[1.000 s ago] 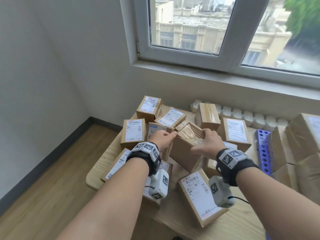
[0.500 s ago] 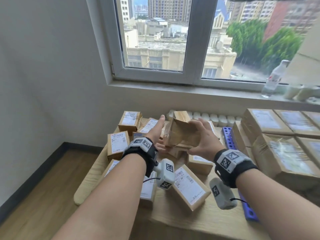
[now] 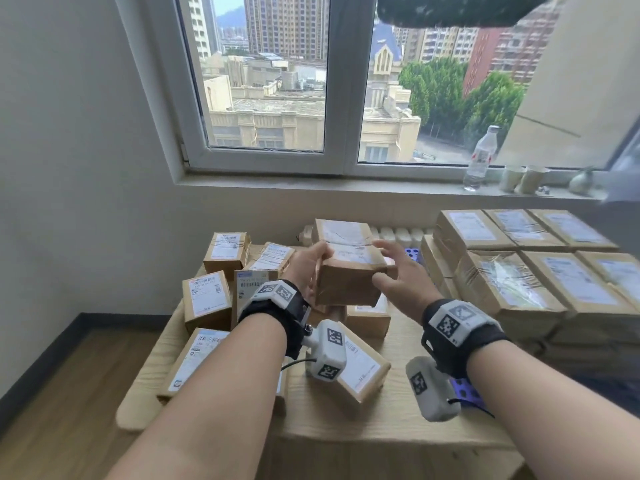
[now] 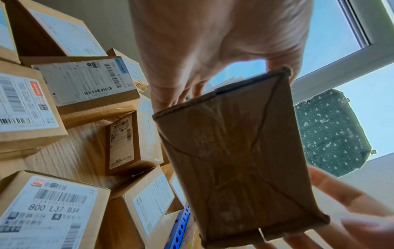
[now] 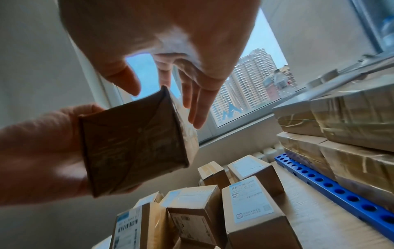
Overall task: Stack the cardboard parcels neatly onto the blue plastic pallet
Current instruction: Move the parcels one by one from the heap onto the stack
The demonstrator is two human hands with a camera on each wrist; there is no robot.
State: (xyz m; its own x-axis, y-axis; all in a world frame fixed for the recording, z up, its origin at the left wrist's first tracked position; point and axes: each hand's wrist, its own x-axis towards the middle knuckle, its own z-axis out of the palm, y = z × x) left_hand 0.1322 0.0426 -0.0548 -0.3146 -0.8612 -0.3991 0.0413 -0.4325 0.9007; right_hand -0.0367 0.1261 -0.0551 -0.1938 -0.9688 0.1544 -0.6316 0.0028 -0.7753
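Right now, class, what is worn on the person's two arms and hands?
Bare forearms, no sleeves or gloves. The left hand and right hand each have a black wrist strap with a grey block printed with black-and-white square codes, and a grey camera pod hanging below on a thin black cable.

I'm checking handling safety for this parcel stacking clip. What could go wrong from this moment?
1. The lifted parcel is gripped by the left hand only; the right hand is spread beside it with straight fingers, so it might slip or tip.
2. It hangs above the loose parcels scattered on the table; a drop could knock them about.
3. The stacked parcels on the blue pallet stand close by, so a careless swing might nudge them.
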